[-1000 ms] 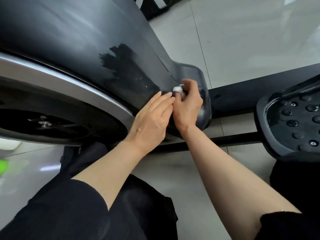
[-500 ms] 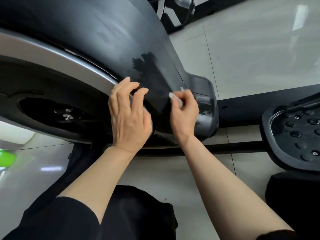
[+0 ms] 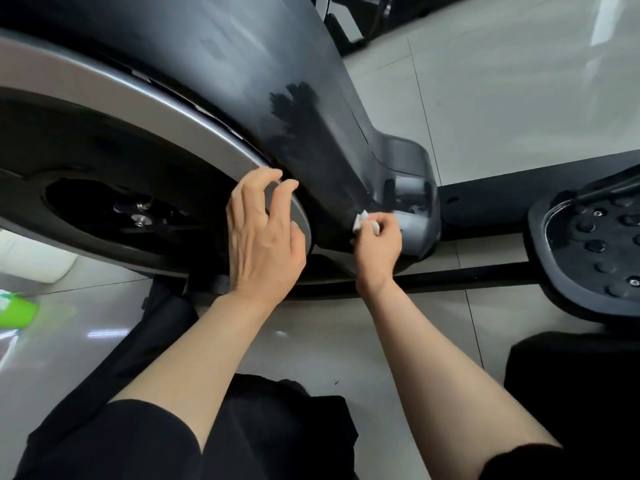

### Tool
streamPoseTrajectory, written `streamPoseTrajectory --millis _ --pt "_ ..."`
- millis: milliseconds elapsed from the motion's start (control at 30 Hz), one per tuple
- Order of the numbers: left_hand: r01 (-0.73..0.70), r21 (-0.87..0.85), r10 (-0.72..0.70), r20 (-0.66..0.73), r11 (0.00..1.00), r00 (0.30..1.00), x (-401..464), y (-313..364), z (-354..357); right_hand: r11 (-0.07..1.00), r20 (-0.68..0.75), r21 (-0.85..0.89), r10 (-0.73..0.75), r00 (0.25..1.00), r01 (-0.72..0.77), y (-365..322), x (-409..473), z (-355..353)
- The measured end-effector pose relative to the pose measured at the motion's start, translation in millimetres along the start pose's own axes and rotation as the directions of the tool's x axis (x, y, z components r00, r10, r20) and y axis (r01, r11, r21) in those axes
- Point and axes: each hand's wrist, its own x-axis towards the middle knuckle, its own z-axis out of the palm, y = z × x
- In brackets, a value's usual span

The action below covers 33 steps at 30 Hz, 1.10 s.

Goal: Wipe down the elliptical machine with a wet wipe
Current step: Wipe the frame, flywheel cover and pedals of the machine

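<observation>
Over tiled floor (image 3: 519,109), right hand (image 3: 377,245) pinches wipe (image 3: 360,219).

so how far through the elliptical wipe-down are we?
Early. Done: a dark wet patch on the grey shroud. In hand: the right hand presses the bunched wipe low on the shroud; the left hand rests open at the silver rim. Left: remaining shroud, rim, pedal.

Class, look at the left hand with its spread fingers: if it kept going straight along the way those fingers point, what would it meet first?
Probably the silver curved trim ring around the flywheel: the left hand points up at it, fingertips at its edge. Depth is unclear, so whether they are touching cannot be told.
</observation>
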Motion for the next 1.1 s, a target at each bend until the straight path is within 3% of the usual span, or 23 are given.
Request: streamPoseTrajectory --millis 67,167,200,267,300,367,433,500,633,733,800,900,1000,1100 --pt "0.085 -0.136 -0.078 0.052 0.987 0.996 -3 2 -3 0.992 0.045 0.027 0.123 0.991 -0.125 1 6 -6" --pt "0.374 -0.331 -0.291 0.274 0.866 0.917 -4 11 -4 0.91 0.302 0.293 0.204 0.931 -0.294 -29 4 -11" --pt "0.529 -0.392 -0.374 0.407 0.753 0.833 -3 15 -3 0.865 0.406 0.334 0.226 0.885 -0.374 -40 1 -14" --pt "0.77 -0.494 -0.413 0.653 0.404 0.635 -2 26 -2 0.849 0.554 0.264 0.255 0.793 -0.457 -50 -8 -20" --pt "0.807 -0.511 -0.402 0.699 0.296 0.591 -1 31 1 0.882 0.562 0.191 0.261 0.785 -0.431 -46 -12 -22" --pt "0.838 -0.478 -0.471 0.694 0.263 0.545 -4 38 4 0.981 0.445 -0.012 0.177 0.878 -0.192 -30 -20 -29" --pt "0.884 -0.411 -0.585 0.669 0.224 0.459 -8 42 12 0.98 0.317 -0.196 0.032 0.948 0.032 -16 -27 -36" --pt "0.912 -0.378 -0.647 0.657 0.161 0.387 -8 44 17 0.993 0.34 -0.117 0.006 0.94 0.036 -12 -32 -42" --pt "0.912 -0.408 -0.574 0.739 0.036 0.353 0 48 24 1.0 0.438 0.006 -0.012 0.899 0.011 -11 -29 -51" --pt "0.932 -0.358 -0.445 0.827 0.057 0.344 4 57 25 1.0 0.322 0.001 -0.011 0.947 0.011 -4 -18 -57" --pt "0.939 -0.338 -0.468 0.821 0.066 0.328 4 60 29 0.998 0.19 -0.032 -0.054 0.98 0.061 -5 -2 -56" --pt "0.937 -0.347 -0.525 0.805 -0.042 0.275 6 60 38 0.974 0.015 -0.088 -0.208 0.978 0.208 -22 26 -36" --pt "0.925 -0.38 -0.55 0.773 0.001 0.318 3 56 51 0.908 0.02 -0.141 -0.396 0.918 0.395 -38 40 0" --pt "0.925 -0.379 -0.547 0.776 -0.007 0.314 1 55 60 0.889 0.015 -0.298 -0.361 0.933 0.349 -17 55 2"
